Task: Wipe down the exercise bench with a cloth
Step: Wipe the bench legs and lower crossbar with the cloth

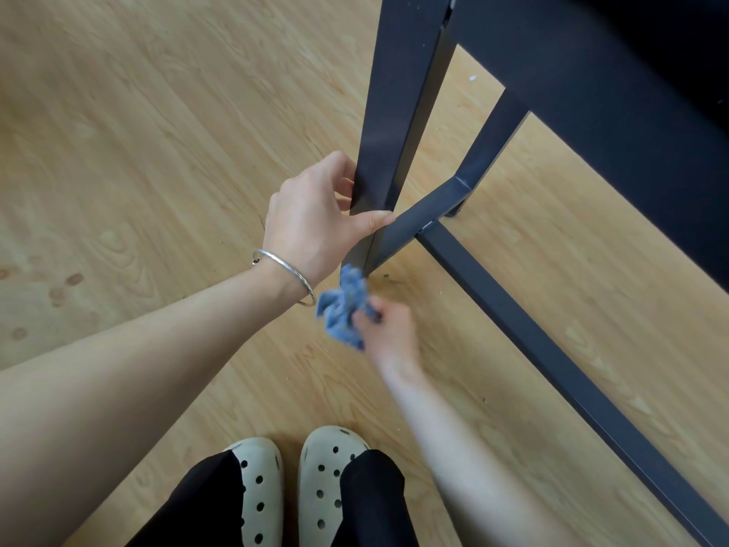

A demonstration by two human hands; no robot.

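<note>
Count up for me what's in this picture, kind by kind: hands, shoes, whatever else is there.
Hands: 2 (left hand, right hand)
Shoes: 2
Cloth: 1
Bracelet: 1
Bench: 1
Total: 7

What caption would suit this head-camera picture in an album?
Left hand grips the bench's dark metal leg while the right hand holds a crumpled blue cloth near its base.

Single head-worn view, steeply downward, close over the floor (138,132).
</note>
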